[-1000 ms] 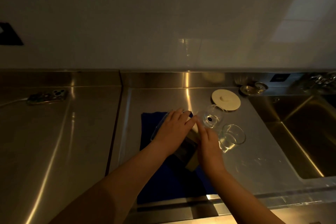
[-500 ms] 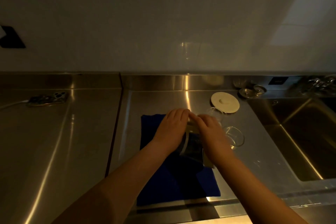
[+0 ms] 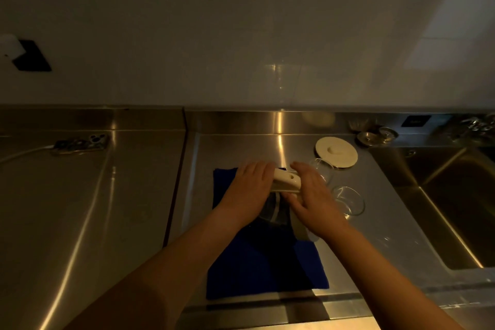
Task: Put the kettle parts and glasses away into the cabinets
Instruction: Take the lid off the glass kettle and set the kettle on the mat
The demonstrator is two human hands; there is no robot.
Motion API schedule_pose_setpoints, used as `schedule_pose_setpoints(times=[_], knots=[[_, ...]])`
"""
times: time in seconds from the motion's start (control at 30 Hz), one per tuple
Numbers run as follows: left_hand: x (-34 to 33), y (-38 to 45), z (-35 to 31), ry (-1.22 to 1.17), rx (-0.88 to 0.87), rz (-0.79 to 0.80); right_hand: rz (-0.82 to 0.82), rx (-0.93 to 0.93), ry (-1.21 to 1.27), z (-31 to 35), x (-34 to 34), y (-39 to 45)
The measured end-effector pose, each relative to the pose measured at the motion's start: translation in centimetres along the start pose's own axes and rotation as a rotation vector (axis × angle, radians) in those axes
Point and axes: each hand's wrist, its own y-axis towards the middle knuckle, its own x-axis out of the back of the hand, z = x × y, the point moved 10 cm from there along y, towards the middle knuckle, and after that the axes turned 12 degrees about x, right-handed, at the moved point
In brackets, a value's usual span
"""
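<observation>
Both my hands, left (image 3: pixel 247 190) and right (image 3: pixel 312 193), clamped on the clear glass kettle with cream handle (image 3: pixel 286 178), over the blue cloth (image 3: pixel 257 268) on the steel counter (image 3: pixel 107 209).

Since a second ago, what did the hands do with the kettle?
The right hand moved onto the kettle, so both hands now hold it between them on the blue cloth; the left hand kept its place. The two glasses and white lid stayed put.
</observation>
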Motion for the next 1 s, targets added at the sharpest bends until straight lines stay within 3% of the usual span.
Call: schedule_pose_setpoints(times=[0.13,0.3,0.6,0.77,1.0], knots=[[0.0,0.4,-2.9,0.08,-0.122,0.046,0.048,0.013,-0.029,0.3,-0.6,1.1],[-0.3,1.0,-1.6,0.111,-0.034,0.123,0.23,-0.056,0.077,-2.0,-2.0,0.2],[0.4,1.3,0.1,0.014,0.063,0.135,0.394,-0.172,0.184,-4.9,-3.7,-2.4],[0.5,1.8,0.4,-0.051,0.082,0.122,0.452,-0.101,0.136,-4.1,-3.6,-1.4],[0.5,2.3,2.2,-0.116,0.246,0.142,0.421,0.001,0.132,-3.1,-3.4,0.4]])
